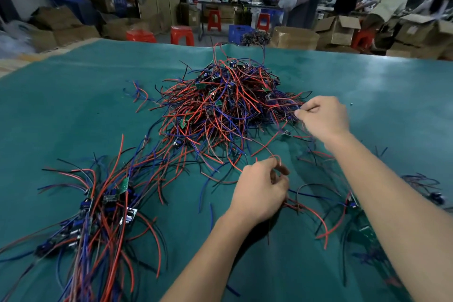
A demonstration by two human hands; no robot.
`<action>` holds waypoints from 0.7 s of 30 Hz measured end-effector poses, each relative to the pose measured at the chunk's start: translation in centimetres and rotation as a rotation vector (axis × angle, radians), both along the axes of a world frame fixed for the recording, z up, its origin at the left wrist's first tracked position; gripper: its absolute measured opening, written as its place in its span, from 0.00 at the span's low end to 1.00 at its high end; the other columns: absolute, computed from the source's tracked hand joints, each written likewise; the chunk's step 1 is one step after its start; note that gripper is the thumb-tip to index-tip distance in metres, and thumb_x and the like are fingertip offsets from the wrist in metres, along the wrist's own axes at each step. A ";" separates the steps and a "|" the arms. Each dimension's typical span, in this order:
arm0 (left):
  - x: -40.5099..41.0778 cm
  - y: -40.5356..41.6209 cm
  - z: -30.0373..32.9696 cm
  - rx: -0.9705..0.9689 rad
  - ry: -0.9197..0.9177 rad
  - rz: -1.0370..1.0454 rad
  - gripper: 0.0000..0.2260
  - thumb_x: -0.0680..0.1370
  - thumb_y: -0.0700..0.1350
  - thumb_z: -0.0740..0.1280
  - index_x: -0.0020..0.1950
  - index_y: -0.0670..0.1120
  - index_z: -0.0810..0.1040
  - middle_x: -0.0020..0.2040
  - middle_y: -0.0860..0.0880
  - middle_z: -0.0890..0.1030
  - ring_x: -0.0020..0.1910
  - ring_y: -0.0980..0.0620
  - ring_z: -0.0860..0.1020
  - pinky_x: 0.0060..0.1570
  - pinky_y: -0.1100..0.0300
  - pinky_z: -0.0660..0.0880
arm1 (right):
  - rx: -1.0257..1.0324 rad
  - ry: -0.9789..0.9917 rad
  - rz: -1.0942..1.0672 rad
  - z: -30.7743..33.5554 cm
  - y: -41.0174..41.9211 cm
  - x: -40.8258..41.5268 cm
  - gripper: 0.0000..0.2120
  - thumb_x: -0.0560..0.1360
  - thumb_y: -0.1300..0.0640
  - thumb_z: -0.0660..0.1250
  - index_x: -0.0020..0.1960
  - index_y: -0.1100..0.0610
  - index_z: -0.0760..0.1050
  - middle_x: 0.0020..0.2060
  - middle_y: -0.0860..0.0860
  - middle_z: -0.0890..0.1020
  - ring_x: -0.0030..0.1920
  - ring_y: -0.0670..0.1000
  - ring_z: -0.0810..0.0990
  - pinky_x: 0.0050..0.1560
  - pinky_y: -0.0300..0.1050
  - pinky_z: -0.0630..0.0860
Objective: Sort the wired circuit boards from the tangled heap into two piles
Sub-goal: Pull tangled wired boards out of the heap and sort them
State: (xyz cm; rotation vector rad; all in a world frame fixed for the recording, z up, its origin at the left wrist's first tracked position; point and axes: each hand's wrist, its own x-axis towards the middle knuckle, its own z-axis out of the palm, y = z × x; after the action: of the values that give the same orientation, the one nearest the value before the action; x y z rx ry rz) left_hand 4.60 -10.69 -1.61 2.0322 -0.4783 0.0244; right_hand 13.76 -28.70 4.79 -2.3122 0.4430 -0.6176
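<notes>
The right forearm is hiding part of a small pile of boards [353, 201] on the right, and the picture's lower edge is cutting off the left pile [98, 211]. Blur is smearing the workshop background. The right hand [323, 116] is reaching to the tangled heap [220, 108], its grip pinching thin wires at the heap's right fringe. The left hand [259, 191] is curling its grip round a red wire [267, 151] just before the heap. Bare green desk [73, 105] is lying open on the far left and far right.
</notes>
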 end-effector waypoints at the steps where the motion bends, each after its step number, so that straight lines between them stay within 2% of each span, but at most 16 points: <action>1: 0.0 0.0 0.0 -0.002 0.000 -0.002 0.05 0.75 0.43 0.65 0.48 0.47 0.80 0.35 0.46 0.84 0.40 0.45 0.82 0.48 0.52 0.78 | 0.031 0.017 0.013 0.5 -0.2 -0.4 0.09 0.72 0.54 0.77 0.35 0.48 0.80 0.35 0.47 0.83 0.48 0.54 0.83 0.50 0.44 0.76; 3: 0.0 0.0 0.1 -0.004 0.000 -0.006 0.05 0.75 0.42 0.65 0.48 0.47 0.80 0.34 0.46 0.84 0.39 0.46 0.82 0.47 0.53 0.78 | 0.131 0.043 0.050 1.6 -0.6 -1.2 0.07 0.71 0.54 0.77 0.35 0.50 0.82 0.34 0.47 0.83 0.42 0.52 0.80 0.43 0.42 0.72; 5: 0.1 0.1 0.2 -0.005 0.010 -0.009 0.05 0.75 0.42 0.65 0.48 0.47 0.79 0.33 0.48 0.84 0.37 0.50 0.82 0.46 0.55 0.78 | 0.312 0.058 0.087 2.6 -1.0 -2.3 0.05 0.71 0.57 0.76 0.38 0.56 0.84 0.33 0.51 0.83 0.31 0.49 0.75 0.32 0.39 0.67; 8: 0.2 0.1 0.1 -0.107 0.095 -0.023 0.05 0.75 0.40 0.65 0.48 0.47 0.78 0.33 0.49 0.85 0.27 0.57 0.78 0.39 0.59 0.78 | 0.552 0.050 0.123 2.6 -1.0 -4.3 0.03 0.75 0.61 0.73 0.42 0.58 0.82 0.32 0.52 0.85 0.22 0.44 0.73 0.21 0.33 0.64; 11: 0.4 0.0 -0.1 -0.197 0.137 0.001 0.05 0.76 0.40 0.65 0.50 0.47 0.78 0.37 0.49 0.85 0.24 0.57 0.75 0.37 0.58 0.75 | 0.574 0.014 0.147 0.6 0.2 -6.7 0.04 0.76 0.62 0.71 0.43 0.56 0.81 0.34 0.52 0.87 0.24 0.44 0.76 0.24 0.34 0.70; 15: 0.7 -0.1 -0.2 -0.240 0.141 0.020 0.09 0.79 0.44 0.64 0.58 0.49 0.78 0.41 0.48 0.85 0.26 0.50 0.77 0.41 0.52 0.78 | 0.483 0.082 0.256 -3.3 3.5 -9.8 0.07 0.75 0.64 0.72 0.48 0.53 0.82 0.34 0.51 0.87 0.30 0.47 0.80 0.37 0.43 0.73; 17: 0.9 0.1 -0.2 -0.250 0.154 0.038 0.11 0.80 0.46 0.61 0.60 0.46 0.78 0.37 0.45 0.83 0.28 0.48 0.77 0.41 0.49 0.78 | 0.391 0.093 0.325 -4.5 5.0 -10.9 0.09 0.74 0.62 0.71 0.50 0.50 0.81 0.33 0.49 0.86 0.32 0.49 0.80 0.39 0.46 0.74; 19: 1.1 0.3 -0.4 -0.289 0.172 0.063 0.09 0.82 0.44 0.61 0.56 0.44 0.79 0.28 0.49 0.78 0.23 0.48 0.75 0.31 0.57 0.74 | 0.281 0.099 0.384 -4.8 5.7 -11.4 0.07 0.75 0.60 0.70 0.48 0.48 0.80 0.32 0.48 0.86 0.33 0.51 0.80 0.39 0.47 0.75; 21: 1.0 0.5 -0.3 -0.339 0.188 0.092 0.06 0.82 0.42 0.62 0.53 0.44 0.79 0.26 0.51 0.77 0.20 0.52 0.72 0.25 0.64 0.67 | 0.285 0.096 0.414 -4.7 5.5 -11.5 0.07 0.73 0.61 0.69 0.46 0.49 0.81 0.31 0.50 0.84 0.31 0.51 0.76 0.37 0.47 0.72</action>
State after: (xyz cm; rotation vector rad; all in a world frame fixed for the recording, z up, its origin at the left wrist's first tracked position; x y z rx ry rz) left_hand 5.62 -10.18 -1.90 1.7022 -0.2427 -0.0281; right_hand 2.30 -23.17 0.10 -2.0778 0.0794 -0.2248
